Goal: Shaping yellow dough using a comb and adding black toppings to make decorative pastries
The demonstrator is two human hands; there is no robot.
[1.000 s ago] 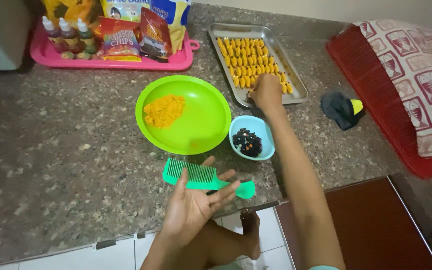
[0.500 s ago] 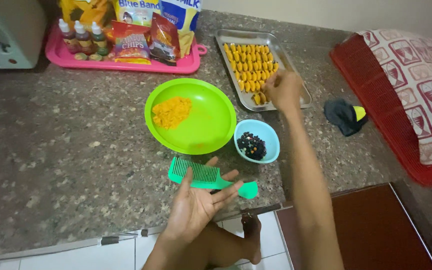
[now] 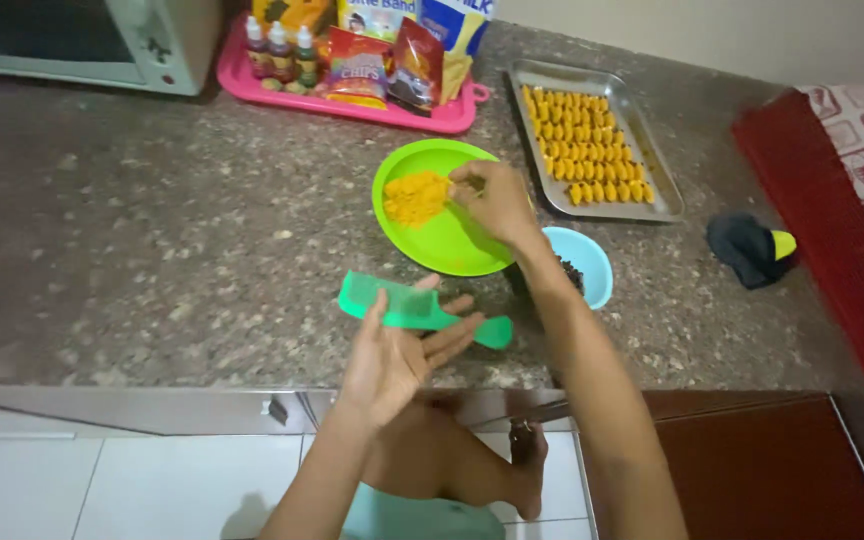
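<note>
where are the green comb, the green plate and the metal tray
green comb (image 3: 392, 300), head view, on its teeth
green plate (image 3: 452, 245), head view, bare lower part
metal tray (image 3: 620, 98), head view, right rim

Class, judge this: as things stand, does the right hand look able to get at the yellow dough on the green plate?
Probably yes. The right hand is already over the green plate, fingertips at the yellow dough, with nothing between them.
</note>
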